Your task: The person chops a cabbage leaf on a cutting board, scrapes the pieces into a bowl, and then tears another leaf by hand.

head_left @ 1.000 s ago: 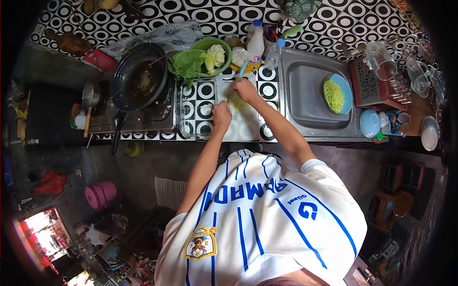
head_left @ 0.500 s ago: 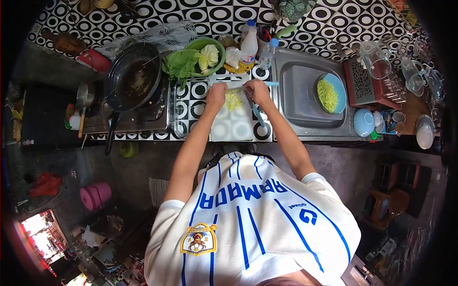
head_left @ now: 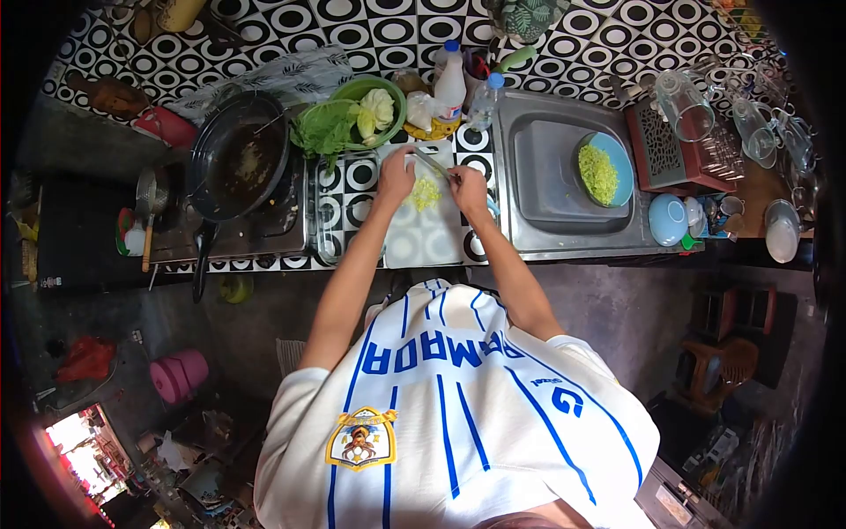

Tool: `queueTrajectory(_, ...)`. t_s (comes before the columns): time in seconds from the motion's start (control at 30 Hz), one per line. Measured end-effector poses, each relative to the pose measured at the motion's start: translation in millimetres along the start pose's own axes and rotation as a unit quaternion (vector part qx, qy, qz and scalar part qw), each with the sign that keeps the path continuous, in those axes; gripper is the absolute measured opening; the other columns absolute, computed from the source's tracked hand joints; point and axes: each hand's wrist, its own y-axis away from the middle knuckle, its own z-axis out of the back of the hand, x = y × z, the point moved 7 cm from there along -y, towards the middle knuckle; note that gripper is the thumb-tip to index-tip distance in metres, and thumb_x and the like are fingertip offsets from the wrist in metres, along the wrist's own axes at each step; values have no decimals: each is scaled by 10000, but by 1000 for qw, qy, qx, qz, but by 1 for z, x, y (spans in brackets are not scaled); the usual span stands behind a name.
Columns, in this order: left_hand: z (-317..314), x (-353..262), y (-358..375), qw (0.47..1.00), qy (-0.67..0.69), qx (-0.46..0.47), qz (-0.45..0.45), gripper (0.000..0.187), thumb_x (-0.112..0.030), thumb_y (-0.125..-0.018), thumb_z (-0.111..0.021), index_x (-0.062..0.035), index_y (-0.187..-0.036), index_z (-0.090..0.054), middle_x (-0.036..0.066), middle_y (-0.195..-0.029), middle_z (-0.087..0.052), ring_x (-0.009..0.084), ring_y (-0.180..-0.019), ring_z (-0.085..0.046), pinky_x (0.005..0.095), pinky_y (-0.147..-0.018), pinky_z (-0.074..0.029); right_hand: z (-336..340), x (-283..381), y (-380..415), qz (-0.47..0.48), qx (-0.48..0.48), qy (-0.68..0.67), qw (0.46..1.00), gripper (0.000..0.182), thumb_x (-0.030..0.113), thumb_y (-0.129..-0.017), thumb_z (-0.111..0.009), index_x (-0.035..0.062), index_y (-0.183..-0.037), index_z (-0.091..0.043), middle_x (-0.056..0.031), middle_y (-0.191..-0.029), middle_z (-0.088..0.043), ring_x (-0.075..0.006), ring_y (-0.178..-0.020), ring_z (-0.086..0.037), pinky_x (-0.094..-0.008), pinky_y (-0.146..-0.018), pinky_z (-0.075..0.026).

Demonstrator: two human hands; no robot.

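Observation:
My right hand (head_left: 469, 187) is closed round the handle of a knife (head_left: 432, 164), whose blade slants up and leftward over a pale translucent cutting board (head_left: 421, 240). At the blade's far end, the bent fingers of my left hand (head_left: 397, 176) pinch the knife near its tip. Below the blade, a small heap of finely cut pale-green cabbage (head_left: 426, 192) lies on the board. Part of a light-blue object (head_left: 492, 207) shows beside my right wrist, too hidden to name.
A green basin (head_left: 398, 123) holds leafy greens (head_left: 322, 130) and a pale cabbage piece (head_left: 377, 108). Bottles (head_left: 450, 84) stand behind the board. Leftward, a black wok (head_left: 249, 167) sits on the stove. In the sink (head_left: 529, 231), a blue bowl (head_left: 623, 167) contains shredded cabbage.
The knife has turned from nearly level to a slant, its left end higher. My right hand has come lower and slightly left. The whole view has shifted a little.

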Motion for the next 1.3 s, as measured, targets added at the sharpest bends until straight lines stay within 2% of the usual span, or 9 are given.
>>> queueTrajectory(0.13,-13,13,81,996,-6,55,68,535,-73,-805,-721,19,-1302,-546,237,-1242,-623,415,-1178,-576,456,-1045,-440,-4,-11,21,-62,11,-32,998,204,69,-797,-692,10,-983,-753,-215,-854,-712,-382,-763,-695,-411,-722,-558)
queueTrajectory(0.33,-31,-8,149,952,-161,200,170,860,-139,-761,-805,108,-1452,-356,366,-1504,-324,473,-1413,-337,464,-1178,-313,-15,20,57,20,71,-4,997,224,49,-775,-676,25,-981,-758,-213,-886,-713,-393,-804,-686,-438,-758,-550)
queueTrajectory(0.43,-25,1,155,955,-175,179,161,950,-180,-748,-835,127,-1475,-307,382,-1555,-211,482,-1476,-207,468,-1222,-226,-10,21,69,20,58,-18,998,210,26,-771,-669,19,-963,-753,-209,-912,-711,-388,-834,-681,-442,-775,-542)
queueTrajectory(0.53,-30,2,169,946,-209,203,143,955,-207,-752,-840,132,-1470,-310,389,-1549,-224,510,-1482,-150,471,-1231,-193,-1,11,73,-55,37,-52,996,200,0,-744,-651,-4,-924,-738,-204,-918,-702,-407,-877,-660,-460,-807,-523)
queueTrajectory(0.77,-31,4,173,961,-164,195,109,926,-230,-740,-851,136,-1437,-363,350,-1565,-242,525,-1476,-154,489,-1228,-193,-11,38,70,67,55,9,996,217,7,-746,-669,17,-947,-752,-200,-919,-712,-385,-823,-677,-435,-758,-543)
queueTrajectory(0.9,-28,1,173,963,-158,200,85,925,-239,-723,-863,131,-1426,-388,330,-1566,-264,527,-1474,-158,495,-1227,-194,3,24,57,-3,18,0,1000,222,13,-746,-664,23,-949,-754,-198,-901,-708,-379,-814,-675,-425,-745,-538)
queueTrajectory(1.03,-29,-1,168,964,-152,207,66,954,-247,-692,-884,116,-1430,-401,311,-1570,-276,517,-1476,-164,494,-1227,-195,-1,26,65,45,69,26,996,231,20,-747,-672,21,-963,-753,-196,-893,-705,-375,-794,-672,-423,-740,-536)
queueTrajectory(1.13,-27,1,169,972,-146,176,61,975,-243,-671,-898,96,-1443,-407,307,-1571,-278,505,-1473,-184,494,-1228,-190,9,27,73,13,29,7,999,250,8,-746,-668,26,-980,-754,-197,-901,-703,-372,-785,-671,-417,-716,-533)
queueTrajectory(1.3,-25,11,163,982,-74,129,115,852,-103,-744,-819,59,-1465,-396,281,-1565,-288,491,-1462,-217,489,-1217,-238,4,54,83,41,31,-23,998,273,-2,-750,-664,31,-1004,-756,-193,-848,-682,-363,-744,-657,-422,-682,-521)
